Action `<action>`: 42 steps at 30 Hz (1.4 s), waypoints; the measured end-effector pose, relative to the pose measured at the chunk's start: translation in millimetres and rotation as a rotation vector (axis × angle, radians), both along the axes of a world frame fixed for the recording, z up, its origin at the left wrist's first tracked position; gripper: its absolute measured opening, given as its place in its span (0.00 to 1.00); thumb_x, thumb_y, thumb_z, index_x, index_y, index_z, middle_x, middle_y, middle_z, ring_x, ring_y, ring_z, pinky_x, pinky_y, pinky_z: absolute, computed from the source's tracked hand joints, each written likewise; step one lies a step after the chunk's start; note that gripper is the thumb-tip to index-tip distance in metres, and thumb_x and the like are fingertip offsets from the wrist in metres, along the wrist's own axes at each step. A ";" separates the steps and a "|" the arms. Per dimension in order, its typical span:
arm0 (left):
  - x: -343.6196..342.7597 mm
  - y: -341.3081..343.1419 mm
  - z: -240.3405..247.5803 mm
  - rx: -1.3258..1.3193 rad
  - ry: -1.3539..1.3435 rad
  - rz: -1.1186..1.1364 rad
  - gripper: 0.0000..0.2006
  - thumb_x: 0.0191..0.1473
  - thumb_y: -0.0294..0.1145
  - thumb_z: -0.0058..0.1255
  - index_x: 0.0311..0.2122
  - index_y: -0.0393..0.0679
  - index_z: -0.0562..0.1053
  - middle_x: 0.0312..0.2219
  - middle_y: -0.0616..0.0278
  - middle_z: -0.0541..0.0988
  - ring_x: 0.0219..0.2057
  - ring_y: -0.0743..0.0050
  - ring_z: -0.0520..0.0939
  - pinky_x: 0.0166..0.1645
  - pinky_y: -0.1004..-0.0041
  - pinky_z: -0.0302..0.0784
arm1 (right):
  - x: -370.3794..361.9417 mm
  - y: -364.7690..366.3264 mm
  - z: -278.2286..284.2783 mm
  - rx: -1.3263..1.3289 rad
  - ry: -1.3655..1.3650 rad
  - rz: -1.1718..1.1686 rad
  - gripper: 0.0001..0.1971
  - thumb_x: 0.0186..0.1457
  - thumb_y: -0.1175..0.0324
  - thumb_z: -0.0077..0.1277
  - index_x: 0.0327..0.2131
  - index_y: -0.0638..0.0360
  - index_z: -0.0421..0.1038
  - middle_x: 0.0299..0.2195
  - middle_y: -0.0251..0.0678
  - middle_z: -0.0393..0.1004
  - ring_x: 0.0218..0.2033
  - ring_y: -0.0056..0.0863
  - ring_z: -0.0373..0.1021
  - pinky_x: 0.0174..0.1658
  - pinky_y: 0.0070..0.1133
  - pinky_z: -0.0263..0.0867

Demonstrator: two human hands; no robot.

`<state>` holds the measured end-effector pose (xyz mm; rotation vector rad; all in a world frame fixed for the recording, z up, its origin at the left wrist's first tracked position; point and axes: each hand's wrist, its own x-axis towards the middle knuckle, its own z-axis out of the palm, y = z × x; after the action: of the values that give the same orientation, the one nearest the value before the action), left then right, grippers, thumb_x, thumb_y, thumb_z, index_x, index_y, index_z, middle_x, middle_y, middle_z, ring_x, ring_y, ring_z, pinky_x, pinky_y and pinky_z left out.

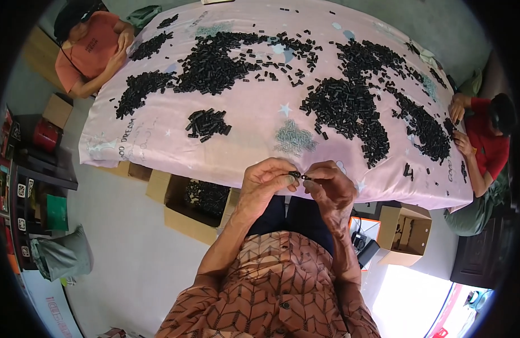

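Note:
Close to the table's near edge, both hands meet with fingertips pinched. My left hand (269, 181) is closed on a small black tubular piece (294, 174). Almost touching it, my right hand (331, 188) pinches the right end of the small dark work; whether this is a separate part cannot be made out. Beyond the hands, a speckled grey-green patch (294, 138) shows on the pink sheet (248, 135). A small heap of black tubular pieces (209, 124) lies ahead to the left, and a larger heap (347, 107) ahead to the right.
More black heaps (212, 65) cover the far table. One person in orange (93, 48) sits at the left; another in red (488, 138) handles pieces at the right. Cardboard boxes (184, 217) (406, 234) stand below the near edge. A grey sack (62, 253) sits on the floor.

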<state>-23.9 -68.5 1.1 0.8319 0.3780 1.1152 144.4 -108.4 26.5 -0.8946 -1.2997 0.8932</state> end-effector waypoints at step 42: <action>-4.3 -4.4 9.0 0.068 0.143 -0.010 0.08 0.53 0.17 0.54 0.40 0.33 0.73 0.35 0.61 0.77 0.34 0.78 0.78 0.39 0.79 0.76 | -5.3 -5.1 3.5 0.095 -0.163 -0.095 0.12 0.42 0.85 0.57 0.34 0.64 0.74 0.28 0.37 0.75 0.30 0.27 0.73 0.31 0.19 0.69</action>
<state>-28.2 -73.0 10.2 0.9756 0.4560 1.0673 139.1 -113.5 30.0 -0.9616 -1.4153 0.6906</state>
